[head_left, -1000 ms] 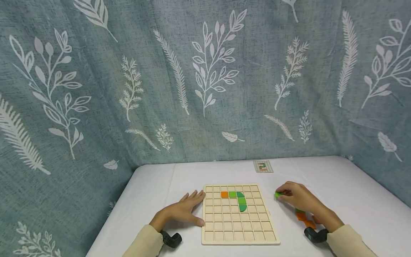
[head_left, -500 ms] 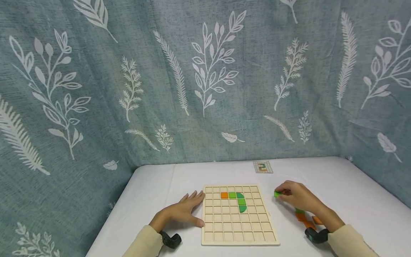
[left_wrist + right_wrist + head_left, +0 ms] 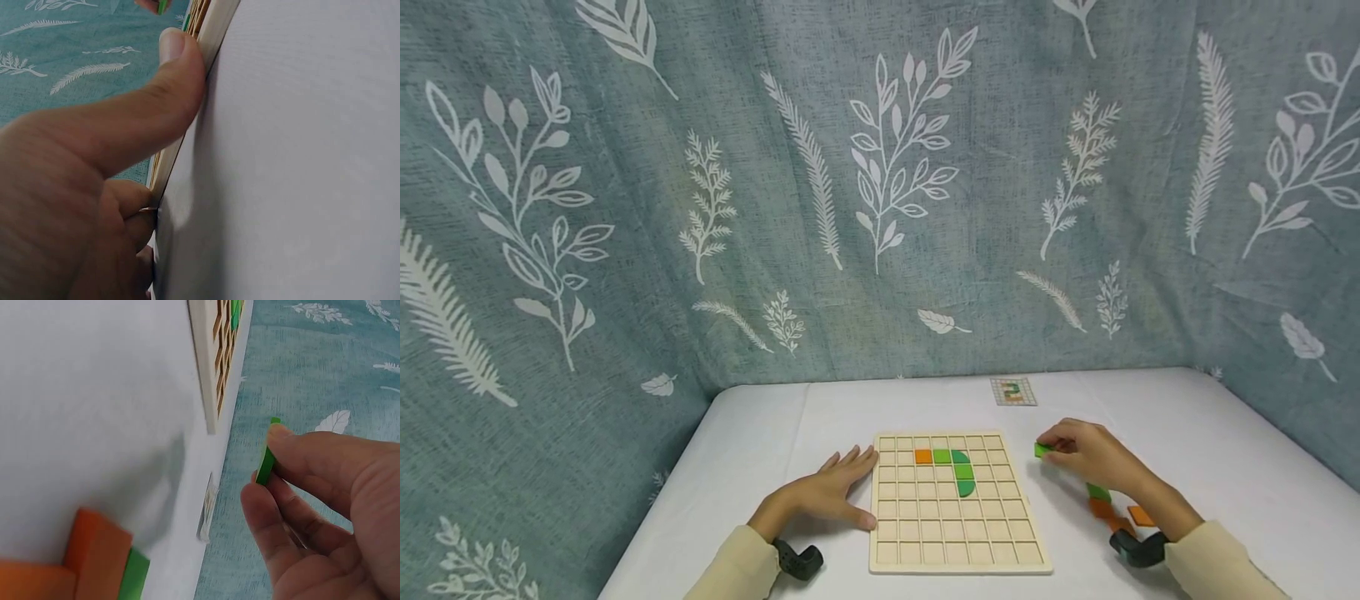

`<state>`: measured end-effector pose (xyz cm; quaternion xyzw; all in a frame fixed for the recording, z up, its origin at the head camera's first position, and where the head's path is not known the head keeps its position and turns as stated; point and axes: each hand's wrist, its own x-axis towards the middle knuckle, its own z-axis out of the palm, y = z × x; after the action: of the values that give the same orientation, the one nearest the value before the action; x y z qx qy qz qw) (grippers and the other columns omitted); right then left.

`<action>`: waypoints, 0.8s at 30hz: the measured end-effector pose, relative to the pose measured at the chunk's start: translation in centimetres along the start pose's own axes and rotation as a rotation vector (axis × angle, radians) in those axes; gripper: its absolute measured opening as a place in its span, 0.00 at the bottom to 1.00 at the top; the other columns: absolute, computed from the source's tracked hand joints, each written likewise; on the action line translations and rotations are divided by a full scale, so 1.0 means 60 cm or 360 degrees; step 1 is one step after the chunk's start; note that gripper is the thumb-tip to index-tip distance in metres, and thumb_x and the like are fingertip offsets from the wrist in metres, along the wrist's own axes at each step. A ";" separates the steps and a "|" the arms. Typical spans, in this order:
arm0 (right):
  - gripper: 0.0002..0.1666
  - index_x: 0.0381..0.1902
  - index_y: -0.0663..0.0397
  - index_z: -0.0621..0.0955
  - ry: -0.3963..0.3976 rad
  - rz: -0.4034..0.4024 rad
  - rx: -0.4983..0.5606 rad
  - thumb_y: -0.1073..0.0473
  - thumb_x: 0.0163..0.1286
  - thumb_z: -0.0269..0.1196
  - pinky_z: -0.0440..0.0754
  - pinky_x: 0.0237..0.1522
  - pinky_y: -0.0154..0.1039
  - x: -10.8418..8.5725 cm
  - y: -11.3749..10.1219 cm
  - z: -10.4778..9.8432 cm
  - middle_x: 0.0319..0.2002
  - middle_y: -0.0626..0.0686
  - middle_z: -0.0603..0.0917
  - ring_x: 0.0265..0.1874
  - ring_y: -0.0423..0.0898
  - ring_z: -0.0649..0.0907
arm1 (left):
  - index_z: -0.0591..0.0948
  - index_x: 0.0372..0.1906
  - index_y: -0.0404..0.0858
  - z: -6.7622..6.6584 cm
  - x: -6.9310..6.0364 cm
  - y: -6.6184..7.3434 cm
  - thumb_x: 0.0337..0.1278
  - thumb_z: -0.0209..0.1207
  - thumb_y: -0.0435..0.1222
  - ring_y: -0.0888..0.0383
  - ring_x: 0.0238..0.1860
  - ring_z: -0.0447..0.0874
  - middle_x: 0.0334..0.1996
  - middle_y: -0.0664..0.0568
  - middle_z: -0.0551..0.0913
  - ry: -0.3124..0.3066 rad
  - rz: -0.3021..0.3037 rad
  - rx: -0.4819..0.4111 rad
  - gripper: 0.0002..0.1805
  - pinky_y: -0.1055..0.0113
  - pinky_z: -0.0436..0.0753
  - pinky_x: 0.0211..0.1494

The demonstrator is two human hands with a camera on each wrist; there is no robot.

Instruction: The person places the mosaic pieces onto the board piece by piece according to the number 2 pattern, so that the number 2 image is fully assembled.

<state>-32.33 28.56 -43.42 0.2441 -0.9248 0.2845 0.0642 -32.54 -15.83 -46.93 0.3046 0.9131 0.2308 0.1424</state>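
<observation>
A square wooden grid board [image 3: 925,529] lies flat on the white table. In its upper rows sit an orange square tile [image 3: 923,457], light green square tiles [image 3: 964,472] and dark green rounded tiles [image 3: 966,488]. My left hand [image 3: 827,493] rests against the board's left edge, fingers spread, its thumb touching the side in the left wrist view. To the right of the board my right hand [image 3: 1093,454] pinches a light green tile [image 3: 267,464] between thumb and fingers, raised off the table in the right wrist view.
Loose orange tiles [image 3: 1142,516] and a green tile [image 3: 1098,492] lie under and beside my right forearm. A small card [image 3: 1013,392] with a coloured grid pattern lies at the back of the table. A leaf-patterned curtain [image 3: 820,333] hangs behind.
My right hand has shifted slightly left toward the board with the green tile, uncovering more of the loose tiles. The left hand keeps its place.
</observation>
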 end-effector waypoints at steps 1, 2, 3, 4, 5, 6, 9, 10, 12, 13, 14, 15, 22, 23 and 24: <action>0.12 0.46 0.53 0.86 -0.0003 -0.0001 0.0011 0.58 0.65 0.69 0.84 0.38 0.30 0.001 -0.003 0.000 0.40 0.45 0.85 0.36 0.31 0.81 | 0.48 0.80 0.37 0.000 0.000 -0.001 0.49 0.69 0.60 0.45 0.82 0.36 0.82 0.45 0.43 -0.0002 0.0001 -0.0006 0.63 0.43 0.36 0.82; 0.12 0.46 0.53 0.86 -0.0003 0.0000 0.0014 0.58 0.65 0.70 0.83 0.38 0.30 0.002 -0.006 0.001 0.40 0.45 0.85 0.36 0.31 0.81 | 0.48 0.80 0.37 0.001 0.001 -0.001 0.49 0.69 0.60 0.45 0.82 0.36 0.82 0.45 0.43 -0.0003 0.0003 -0.0010 0.63 0.43 0.36 0.82; 0.12 0.46 0.52 0.86 -0.0003 -0.0001 0.0014 0.58 0.65 0.70 0.83 0.38 0.30 0.003 -0.009 0.001 0.40 0.45 0.85 0.36 0.31 0.80 | 0.48 0.80 0.38 0.001 0.001 -0.002 0.49 0.69 0.61 0.45 0.82 0.36 0.82 0.45 0.43 -0.0004 0.0003 -0.0015 0.63 0.43 0.36 0.82; 0.12 0.46 0.52 0.86 -0.0007 -0.0005 0.0014 0.58 0.65 0.69 0.83 0.38 0.30 0.004 -0.013 0.002 0.40 0.45 0.85 0.36 0.31 0.80 | 0.48 0.80 0.38 0.001 0.001 -0.002 0.49 0.69 0.61 0.45 0.82 0.36 0.82 0.45 0.43 -0.0005 0.0004 -0.0016 0.63 0.43 0.36 0.82; 0.11 0.45 0.53 0.86 -0.0005 -0.0012 0.0012 0.58 0.65 0.70 0.83 0.38 0.30 0.005 -0.018 0.002 0.40 0.45 0.85 0.36 0.31 0.80 | 0.48 0.80 0.38 0.001 0.001 -0.002 0.49 0.69 0.61 0.45 0.82 0.36 0.82 0.45 0.43 -0.0005 0.0001 -0.0018 0.63 0.43 0.36 0.82; 0.11 0.45 0.53 0.86 -0.0004 -0.0022 0.0010 0.58 0.65 0.70 0.83 0.37 0.30 0.006 -0.022 0.002 0.40 0.45 0.85 0.35 0.31 0.80 | 0.48 0.80 0.38 0.001 0.002 -0.003 0.49 0.69 0.61 0.45 0.82 0.35 0.82 0.45 0.43 -0.0006 0.0002 -0.0021 0.63 0.43 0.36 0.82; 0.12 0.45 0.55 0.86 -0.0007 -0.0076 0.0023 0.59 0.65 0.70 0.83 0.37 0.31 0.010 -0.033 0.003 0.39 0.47 0.85 0.35 0.32 0.80 | 0.48 0.80 0.38 0.000 0.002 -0.002 0.49 0.69 0.61 0.45 0.82 0.35 0.82 0.45 0.43 -0.0007 0.0001 -0.0017 0.63 0.43 0.36 0.82; 0.12 0.45 0.56 0.86 -0.0013 -0.0097 0.0038 0.59 0.65 0.70 0.83 0.38 0.31 0.011 -0.035 0.004 0.39 0.47 0.85 0.35 0.32 0.80 | 0.48 0.80 0.38 0.000 0.002 -0.002 0.49 0.69 0.61 0.45 0.82 0.35 0.82 0.45 0.43 -0.0006 0.0002 -0.0018 0.62 0.43 0.36 0.82; 0.12 0.45 0.56 0.86 -0.0031 -0.0126 0.0053 0.59 0.65 0.69 0.84 0.38 0.31 0.014 -0.039 0.007 0.39 0.48 0.85 0.35 0.32 0.81 | 0.48 0.80 0.37 0.001 0.002 -0.002 0.49 0.68 0.61 0.45 0.82 0.35 0.82 0.45 0.43 -0.0004 0.0006 -0.0016 0.63 0.43 0.36 0.82; 0.12 0.45 0.57 0.86 -0.0039 -0.0135 0.0058 0.59 0.65 0.69 0.84 0.38 0.31 0.015 -0.041 0.009 0.40 0.48 0.85 0.36 0.32 0.81 | 0.48 0.80 0.37 0.001 0.001 -0.001 0.49 0.68 0.61 0.45 0.82 0.35 0.82 0.45 0.43 -0.0004 0.0007 -0.0016 0.63 0.43 0.36 0.82; 0.12 0.46 0.57 0.86 -0.0048 -0.0140 0.0064 0.59 0.65 0.69 0.84 0.38 0.31 0.018 -0.043 0.011 0.40 0.48 0.85 0.36 0.32 0.81 | 0.48 0.80 0.37 0.001 0.001 -0.001 0.49 0.68 0.61 0.45 0.82 0.36 0.82 0.45 0.43 -0.0004 0.0009 -0.0015 0.63 0.43 0.36 0.82; 0.13 0.46 0.56 0.86 -0.0057 -0.0139 0.0065 0.59 0.65 0.69 0.84 0.38 0.31 0.020 -0.045 0.013 0.40 0.48 0.85 0.36 0.32 0.81 | 0.48 0.80 0.37 0.001 0.001 -0.001 0.49 0.68 0.62 0.45 0.82 0.36 0.82 0.45 0.43 -0.0005 0.0009 -0.0014 0.63 0.42 0.36 0.82; 0.14 0.47 0.59 0.85 -0.0131 -0.0235 0.0112 0.58 0.66 0.69 0.83 0.38 0.32 0.034 -0.076 0.024 0.41 0.49 0.86 0.36 0.33 0.81 | 0.48 0.81 0.38 -0.001 0.002 -0.002 0.49 0.68 0.62 0.45 0.82 0.35 0.82 0.46 0.43 -0.0031 -0.0007 -0.0034 0.63 0.42 0.36 0.82; 0.14 0.47 0.59 0.85 -0.0137 -0.0258 0.0129 0.58 0.66 0.69 0.83 0.38 0.32 0.037 -0.082 0.026 0.41 0.50 0.86 0.36 0.34 0.81 | 0.48 0.81 0.38 -0.001 0.002 -0.003 0.49 0.68 0.63 0.45 0.82 0.35 0.82 0.46 0.43 -0.0032 -0.0006 -0.0034 0.63 0.42 0.36 0.82; 0.14 0.47 0.59 0.85 -0.0141 -0.0279 0.0141 0.59 0.66 0.69 0.84 0.38 0.32 0.039 -0.087 0.027 0.41 0.50 0.86 0.37 0.35 0.82 | 0.48 0.81 0.39 -0.001 0.002 -0.003 0.49 0.68 0.63 0.45 0.82 0.35 0.82 0.46 0.42 -0.0034 -0.0005 -0.0036 0.63 0.42 0.36 0.82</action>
<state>-31.79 22.91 -41.59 0.3389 -0.8885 0.3072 0.0370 -32.76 -15.91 -46.98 0.3039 0.9094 0.2374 0.1559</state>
